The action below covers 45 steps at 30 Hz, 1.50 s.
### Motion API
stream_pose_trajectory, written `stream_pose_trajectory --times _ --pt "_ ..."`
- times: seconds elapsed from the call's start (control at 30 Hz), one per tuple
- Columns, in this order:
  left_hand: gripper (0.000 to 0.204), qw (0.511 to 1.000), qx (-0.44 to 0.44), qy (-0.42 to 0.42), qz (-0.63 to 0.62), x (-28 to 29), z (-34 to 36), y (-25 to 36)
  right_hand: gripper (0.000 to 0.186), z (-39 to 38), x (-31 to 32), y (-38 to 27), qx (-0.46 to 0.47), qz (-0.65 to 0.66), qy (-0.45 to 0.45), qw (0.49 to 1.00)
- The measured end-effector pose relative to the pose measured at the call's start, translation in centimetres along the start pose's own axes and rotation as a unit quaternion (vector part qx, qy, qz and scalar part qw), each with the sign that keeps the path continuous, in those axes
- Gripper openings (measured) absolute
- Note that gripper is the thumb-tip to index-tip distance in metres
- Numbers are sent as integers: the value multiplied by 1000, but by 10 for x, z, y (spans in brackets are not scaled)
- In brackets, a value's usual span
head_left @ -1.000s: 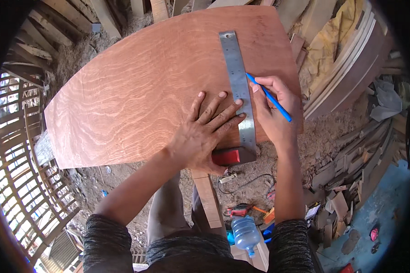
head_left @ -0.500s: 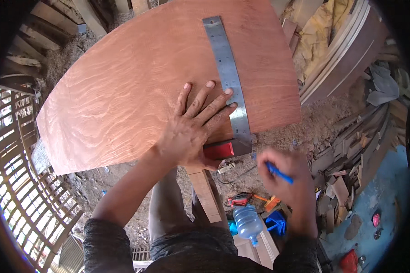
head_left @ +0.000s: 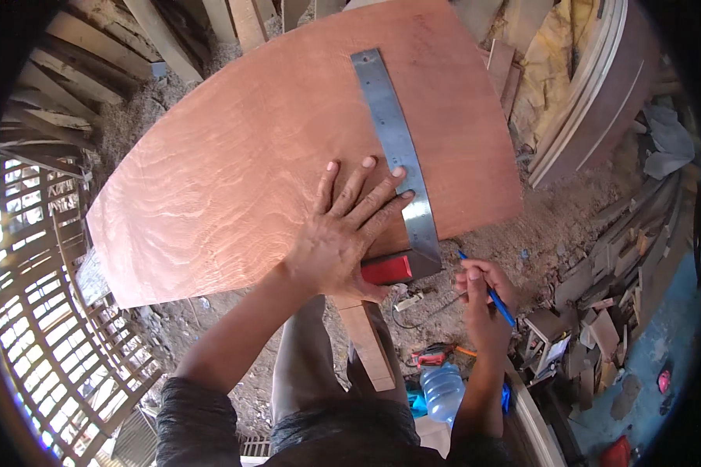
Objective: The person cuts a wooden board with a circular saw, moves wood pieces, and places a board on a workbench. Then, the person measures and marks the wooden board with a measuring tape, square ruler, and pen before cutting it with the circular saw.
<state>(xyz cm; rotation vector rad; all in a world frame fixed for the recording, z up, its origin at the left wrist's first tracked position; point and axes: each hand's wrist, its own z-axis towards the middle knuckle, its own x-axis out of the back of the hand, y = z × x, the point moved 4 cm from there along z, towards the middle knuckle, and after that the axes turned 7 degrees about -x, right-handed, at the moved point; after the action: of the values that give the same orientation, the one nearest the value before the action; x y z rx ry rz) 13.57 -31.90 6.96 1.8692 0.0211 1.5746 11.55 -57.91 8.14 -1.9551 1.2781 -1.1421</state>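
Observation:
A large reddish plywood panel [head_left: 249, 163] with a curved far edge lies before me. Across its right part runs the steel blade of a try square [head_left: 387, 117], its dark and red stock [head_left: 387, 270] set along the panel's near edge. My left hand [head_left: 336, 233] is spread over the panel, fingertips at the blade and thumb beside the stock. Off the near edge, to the right, my right hand [head_left: 487, 294] is closed round a blue pen [head_left: 500, 307], which is apart from the panel. A narrow wooden batten [head_left: 366, 346] juts from under the panel toward me.
A clear blue plastic bottle [head_left: 442, 393] and a red tool [head_left: 432, 356] are on the ground below. Wood offcuts [head_left: 600, 335] pile up at the right. Curved boards [head_left: 592, 93] stand at the far right, a slatted frame [head_left: 39, 311] at the left.
My right hand has drawn a little to the right and turned, the pen now pointing up-left. My left hand keeps its place on the panel and square while the whole view shifts slightly.

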Motion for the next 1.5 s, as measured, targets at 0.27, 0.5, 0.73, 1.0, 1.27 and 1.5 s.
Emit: stream_pose_trajectory --times 0.27,0.5,0.73,1.0,1.27,1.5 --pt "140 1000 -10 -6 -3 1 -1 2 36 1 -40 20 -123 151 -73 978" --pt "126 990 -45 124 -41 -16 -64 33 14 -74 -58 -45 281 -139 49 948" --pt "78 915 127 138 -358 -56 -159 71 40 -120 -75 -71 371 -68 -115 919" --pt "63 839 138 457 -260 85 -197 -33 14 -80 12 10 234 -22 136 962" --pt "53 819 226 241 -470 150 -94 -191 34 -70 83 49 -24 10 355 934" --pt "55 935 102 21 -338 161 64 -247 38 -60 54 61 -26 -94 352 931"
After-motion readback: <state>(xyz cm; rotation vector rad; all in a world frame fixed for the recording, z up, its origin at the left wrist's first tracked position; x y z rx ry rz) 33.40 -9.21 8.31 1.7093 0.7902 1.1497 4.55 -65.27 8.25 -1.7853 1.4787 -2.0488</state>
